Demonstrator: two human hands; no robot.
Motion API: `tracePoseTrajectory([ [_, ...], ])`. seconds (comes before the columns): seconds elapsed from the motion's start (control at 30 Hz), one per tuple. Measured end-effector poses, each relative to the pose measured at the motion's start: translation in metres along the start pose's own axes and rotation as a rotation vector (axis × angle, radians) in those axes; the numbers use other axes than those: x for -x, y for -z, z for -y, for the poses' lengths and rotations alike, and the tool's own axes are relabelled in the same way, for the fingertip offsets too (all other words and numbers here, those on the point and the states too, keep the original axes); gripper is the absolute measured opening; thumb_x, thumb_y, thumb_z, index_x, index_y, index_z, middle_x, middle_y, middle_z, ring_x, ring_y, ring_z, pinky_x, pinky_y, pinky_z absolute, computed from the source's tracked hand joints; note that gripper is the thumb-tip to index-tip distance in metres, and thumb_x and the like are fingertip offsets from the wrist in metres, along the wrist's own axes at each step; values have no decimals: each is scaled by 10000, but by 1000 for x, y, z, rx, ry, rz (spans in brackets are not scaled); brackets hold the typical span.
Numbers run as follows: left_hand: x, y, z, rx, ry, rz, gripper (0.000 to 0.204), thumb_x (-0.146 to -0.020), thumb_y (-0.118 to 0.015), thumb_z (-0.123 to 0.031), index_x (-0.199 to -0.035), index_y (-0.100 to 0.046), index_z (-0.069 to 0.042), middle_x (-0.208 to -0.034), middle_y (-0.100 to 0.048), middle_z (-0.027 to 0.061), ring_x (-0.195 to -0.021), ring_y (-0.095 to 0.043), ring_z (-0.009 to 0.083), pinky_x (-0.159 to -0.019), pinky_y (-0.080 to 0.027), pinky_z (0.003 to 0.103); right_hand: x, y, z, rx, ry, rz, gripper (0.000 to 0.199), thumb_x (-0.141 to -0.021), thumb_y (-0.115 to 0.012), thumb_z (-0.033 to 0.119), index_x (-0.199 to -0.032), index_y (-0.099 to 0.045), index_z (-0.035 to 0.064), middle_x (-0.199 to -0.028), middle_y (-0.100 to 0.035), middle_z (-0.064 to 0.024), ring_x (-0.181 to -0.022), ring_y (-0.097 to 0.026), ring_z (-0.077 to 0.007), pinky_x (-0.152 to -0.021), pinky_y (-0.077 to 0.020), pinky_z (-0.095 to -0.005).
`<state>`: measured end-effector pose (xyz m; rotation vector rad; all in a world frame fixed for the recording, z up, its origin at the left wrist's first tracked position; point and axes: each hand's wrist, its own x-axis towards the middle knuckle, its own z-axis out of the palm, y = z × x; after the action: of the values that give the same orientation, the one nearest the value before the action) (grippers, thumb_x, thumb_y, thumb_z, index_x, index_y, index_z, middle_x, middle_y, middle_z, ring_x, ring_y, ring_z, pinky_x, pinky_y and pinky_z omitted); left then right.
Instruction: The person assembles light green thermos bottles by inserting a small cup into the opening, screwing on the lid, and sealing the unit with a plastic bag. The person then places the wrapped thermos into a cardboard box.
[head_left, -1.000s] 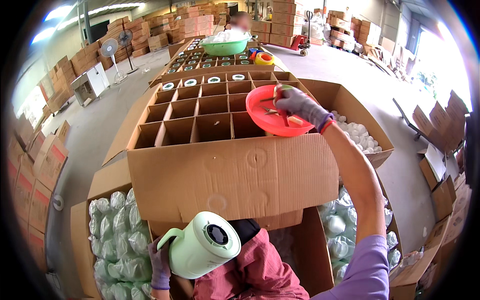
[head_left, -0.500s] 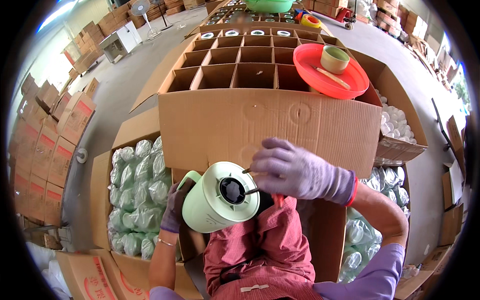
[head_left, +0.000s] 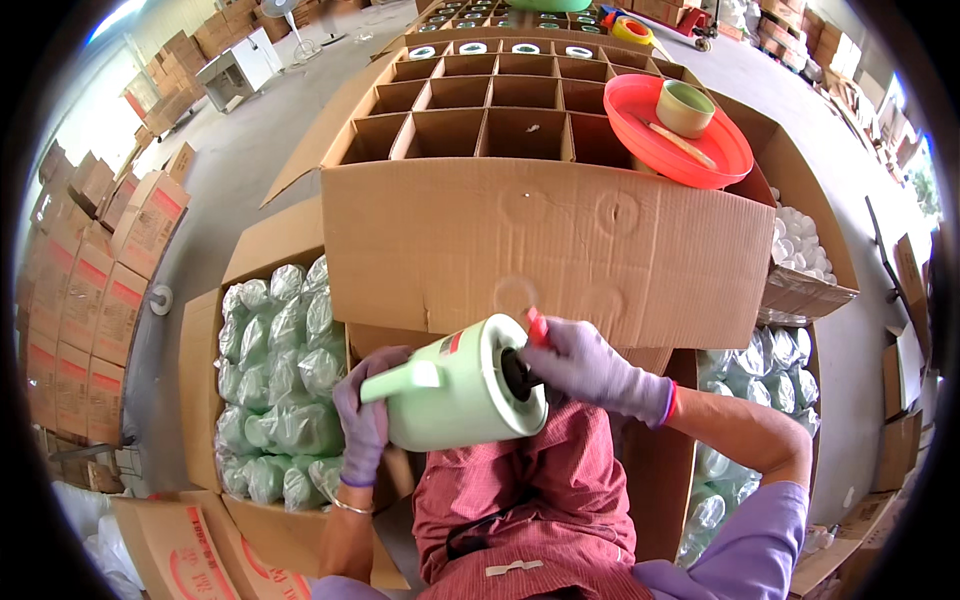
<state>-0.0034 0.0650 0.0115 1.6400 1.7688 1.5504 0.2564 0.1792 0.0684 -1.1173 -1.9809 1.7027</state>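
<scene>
A light green jug (head_left: 455, 395) is held tilted over my lap, its handle toward the left and its round base facing right. My left hand (head_left: 363, 408), in a grey-purple glove, grips it at the handle side; some fingers are hidden behind it. Sunk in the middle of the base is a black round part (head_left: 518, 374). My right hand (head_left: 590, 370), gloved too, is closed around a pliers-like tool with a red handle (head_left: 538, 328). Its dark tips are at the black part, mostly hidden by the fingers and the rim.
Ahead stands a divided carton (head_left: 550, 250), with a red tray (head_left: 622, 110) on its right corner carrying a green cup (head_left: 685, 108) and a thin stick-like tool (head_left: 680, 145). Cartons of plastic-wrapped green jugs (head_left: 290, 400) flank me. White caps (head_left: 800, 240) fill a box at right.
The jug has turned so its base faces more to the right. My right hand has brought the tool's tips into the base, and its red handle now points up.
</scene>
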Motion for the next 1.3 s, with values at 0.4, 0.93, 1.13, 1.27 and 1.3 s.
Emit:
tracePoseTrajectory([
  [0.4, 11, 30, -25, -202, 105, 135, 490, -902, -597, -82, -1361, -480, 42, -1059, -679, 223, -963, -681, 342, -865, -538, 418, -9, 58, 43, 751, 506, -358, 313, -900, -646, 295, -861, -557, -2, -725, -623, -169, -700, -660, -314, -618, -512, -425],
  [0.93, 5, 67, -7, 161, 796, 616, 586, -859, -575, -132, -1426, -454, -43, -1240, -634, 133, -1131, -615, 220, -983, -496, 373, 39, 397, 11, 892, -15, -1016, 419, -897, -555, 407, -914, -707, 16, -858, -711, -195, -788, -687, -337, -764, -535, -455],
  [1.13, 25, 12, -7, 583, 980, 343, 536, -895, -557, -144, -1411, -462, -30, -1266, -622, 138, -1146, -609, 229, -995, -489, 371, 115, 486, -233, 1047, -573, -774, 495, -805, -690, 270, -1284, -597, 184, -1289, -622, -173, -1184, -597, -364, -990, -487, -427],
  [1.27, 41, -3, -22, 806, 1067, 79, 505, -919, -545, -151, -1401, -468, -22, -1283, -614, 142, -1157, -606, 235, -1003, -485, 370, 51, 448, -244, 1326, -817, -610, 402, -885, -580, 214, -1275, -602, 122, -1293, -606, -220, -1200, -600, -366, -999, -485, -503],
  [1.3, 40, -12, -20, 876, 1084, 62, 497, -925, -542, -153, -1398, -469, -19, -1287, -612, 143, -1159, -605, 237, -1005, -484, 370, 57, 465, -261, 1165, -839, -718, 380, -887, -579, 201, -1252, -604, 100, -1307, -585, -247, -1194, -600, -384, -977, -500, -503],
])
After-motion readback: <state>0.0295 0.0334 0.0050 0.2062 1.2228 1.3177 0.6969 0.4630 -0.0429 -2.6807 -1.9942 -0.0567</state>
